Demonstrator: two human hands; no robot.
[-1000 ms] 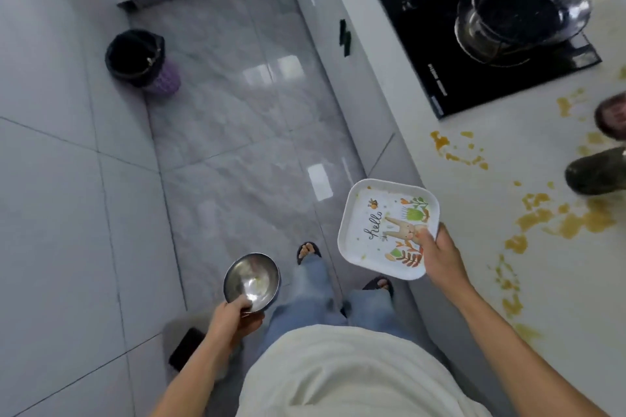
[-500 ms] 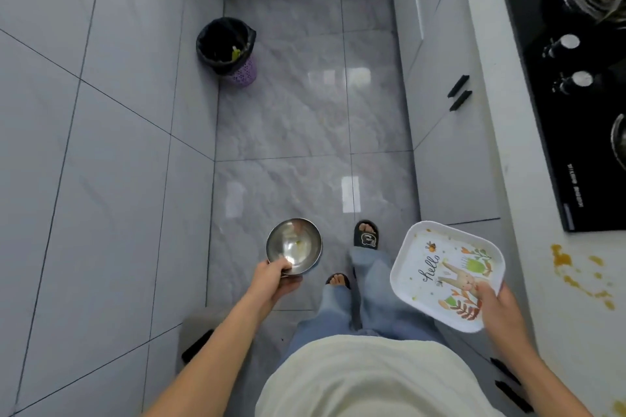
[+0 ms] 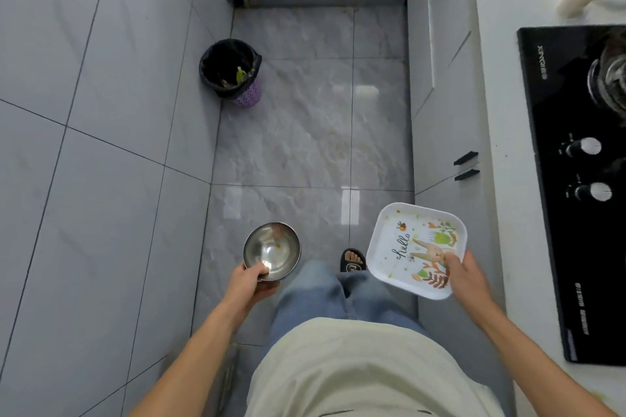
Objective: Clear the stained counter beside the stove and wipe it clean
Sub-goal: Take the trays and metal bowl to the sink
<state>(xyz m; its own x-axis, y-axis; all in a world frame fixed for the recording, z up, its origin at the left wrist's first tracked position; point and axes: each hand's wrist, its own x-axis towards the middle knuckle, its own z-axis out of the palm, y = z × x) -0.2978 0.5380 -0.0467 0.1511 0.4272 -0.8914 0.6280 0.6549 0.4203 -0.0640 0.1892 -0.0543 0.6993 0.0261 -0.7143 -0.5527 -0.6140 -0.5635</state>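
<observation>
Grey marble-look floor tiles (image 3: 305, 132) are filling the middle of the view, forming a narrow aisle running straight ahead between a pale tiled wall (image 3: 84, 112) on the left and white cabinet fronts (image 3: 440, 112) on the right; the white counter (image 3: 498, 78) is running along the right edge with the black glass stove (image 3: 559, 247) set into it. Left hand (image 3: 252, 284) is gripping the near rim of a small round stainless-steel bowl (image 3: 272, 251), thumb curled over the edge; bowl is sitting mouth-up over the floor with a few small specks inside. Right hand (image 3: 465, 276) is pinching the near right corner of a white square plastic tray printed with "hello" and a rabbit (image 3: 415, 249), thumb lying on the printed face; tray is tilting slightly and hanging over the aisle just beside the cabinet fronts, not touching them. Both cleared items are therefore off the counter and in the hands. No stained patch is showing beside the stove in this view, so its state cannot be read. Black-lined bin in a purple perforated basket (image 3: 232, 73) is standing ahead and to the left, against the wall, well apart from both hands; the left hand with the bowl is the nearer of the two. Judgement: clearing step is under way, wiping not yet begun. Open room: aisle ahead is free up to the far plinth; tray's outer edge is the part most likely to be clipping the black cabinet handles (image 3: 466, 166) when moving forward
</observation>
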